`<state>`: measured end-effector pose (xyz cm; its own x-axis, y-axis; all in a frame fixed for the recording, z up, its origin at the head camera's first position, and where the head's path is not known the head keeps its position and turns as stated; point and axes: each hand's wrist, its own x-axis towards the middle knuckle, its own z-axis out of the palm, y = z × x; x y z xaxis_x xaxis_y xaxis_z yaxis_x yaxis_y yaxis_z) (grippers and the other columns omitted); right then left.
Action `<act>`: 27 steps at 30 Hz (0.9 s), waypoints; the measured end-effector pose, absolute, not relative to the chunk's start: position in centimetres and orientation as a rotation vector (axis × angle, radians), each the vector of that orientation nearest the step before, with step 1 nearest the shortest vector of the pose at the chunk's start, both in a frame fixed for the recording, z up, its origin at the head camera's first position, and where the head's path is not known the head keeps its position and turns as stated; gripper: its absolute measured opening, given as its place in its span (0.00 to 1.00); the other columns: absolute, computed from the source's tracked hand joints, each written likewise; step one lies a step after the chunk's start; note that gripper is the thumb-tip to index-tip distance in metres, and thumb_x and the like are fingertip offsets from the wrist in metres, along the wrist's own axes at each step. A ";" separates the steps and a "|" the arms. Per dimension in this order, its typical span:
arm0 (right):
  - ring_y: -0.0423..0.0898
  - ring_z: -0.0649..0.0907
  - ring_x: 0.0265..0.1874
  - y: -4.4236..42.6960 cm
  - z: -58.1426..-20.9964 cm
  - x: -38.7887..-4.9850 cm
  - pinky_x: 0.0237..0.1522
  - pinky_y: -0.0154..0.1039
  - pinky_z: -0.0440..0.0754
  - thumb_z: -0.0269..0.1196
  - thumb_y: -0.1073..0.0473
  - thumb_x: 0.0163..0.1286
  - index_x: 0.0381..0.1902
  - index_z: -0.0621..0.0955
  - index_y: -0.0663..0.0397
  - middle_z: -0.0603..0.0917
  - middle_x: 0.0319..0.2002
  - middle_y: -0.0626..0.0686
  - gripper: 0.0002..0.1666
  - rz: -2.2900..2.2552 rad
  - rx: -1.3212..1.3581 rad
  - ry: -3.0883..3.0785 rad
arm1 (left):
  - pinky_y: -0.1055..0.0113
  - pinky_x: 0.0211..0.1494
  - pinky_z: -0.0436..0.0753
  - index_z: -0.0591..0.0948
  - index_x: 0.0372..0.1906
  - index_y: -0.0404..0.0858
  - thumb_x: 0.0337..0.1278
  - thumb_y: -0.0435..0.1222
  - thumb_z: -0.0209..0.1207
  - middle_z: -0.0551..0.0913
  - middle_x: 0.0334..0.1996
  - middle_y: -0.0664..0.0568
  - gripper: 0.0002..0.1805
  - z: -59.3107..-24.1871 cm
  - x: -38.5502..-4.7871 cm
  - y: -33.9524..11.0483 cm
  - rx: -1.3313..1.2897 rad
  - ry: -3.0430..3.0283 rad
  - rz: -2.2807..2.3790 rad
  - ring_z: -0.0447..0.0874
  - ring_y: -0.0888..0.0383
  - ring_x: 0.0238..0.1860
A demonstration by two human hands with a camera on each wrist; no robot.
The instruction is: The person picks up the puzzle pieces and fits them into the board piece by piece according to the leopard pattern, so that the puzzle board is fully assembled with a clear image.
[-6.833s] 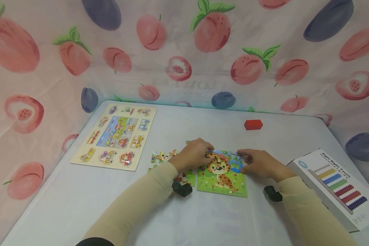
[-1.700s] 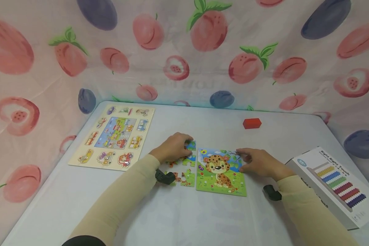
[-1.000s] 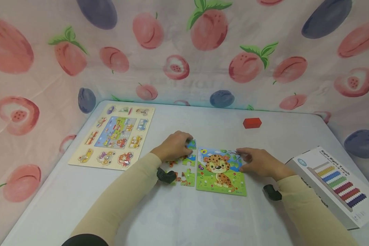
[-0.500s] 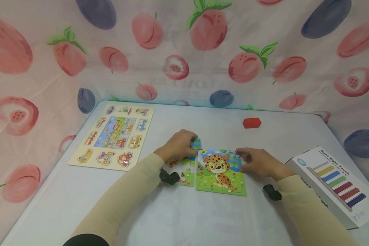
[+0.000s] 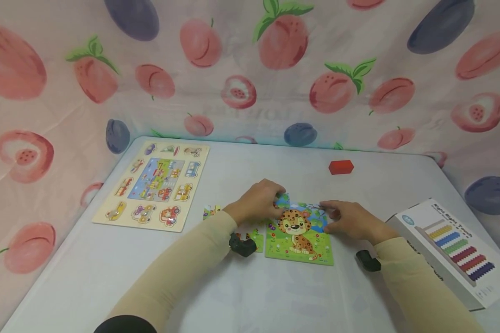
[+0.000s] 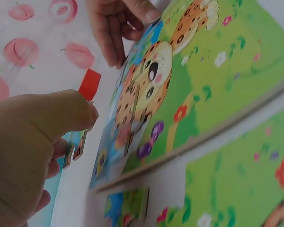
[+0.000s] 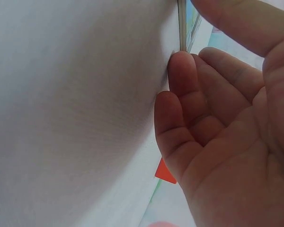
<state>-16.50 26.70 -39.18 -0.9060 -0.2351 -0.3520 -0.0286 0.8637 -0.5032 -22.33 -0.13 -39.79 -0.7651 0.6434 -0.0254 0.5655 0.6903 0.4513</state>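
The leopard puzzle board [image 5: 302, 245] lies flat on the table, its picture mostly filled. My left hand [image 5: 258, 201] pinches a blue and green puzzle piece [image 5: 282, 200] above the board's far left corner; the left wrist view shows this hand [image 6: 28, 142] with the piece [image 6: 78, 142] between thumb and fingers. Loose pieces [image 5: 256, 238] lie left of the board, partly hidden under my left forearm. My right hand [image 5: 352, 219] touches the board's right edge near the far corner, fingers bent at the rim; in the right wrist view the hand [image 7: 227, 113] is against the board's edge [image 7: 182, 26].
A wooden vehicle puzzle board [image 5: 150, 224] lies at the far left. A red block [image 5: 341, 167] sits toward the back, right of centre. A white box [image 5: 454, 249] with coloured strips printed on it stands on the right. Patterned cloth [image 5: 271, 97] hangs behind the table.
My left hand has moved right from the loose pieces to the board's far left corner, carrying the blue and green piece. The right hand has stayed at the board's edge.
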 end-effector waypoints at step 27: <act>0.60 0.77 0.54 26.7 -39.1 -16.4 0.53 0.58 0.78 0.73 0.53 0.61 0.72 0.70 0.56 0.80 0.55 0.63 0.44 -0.711 -0.197 2.631 | 0.66 0.62 0.71 0.78 0.64 0.39 0.59 0.46 0.66 0.80 0.57 0.53 0.30 -40.5 -20.9 4.7 1.078 2.655 0.613 0.72 0.58 0.58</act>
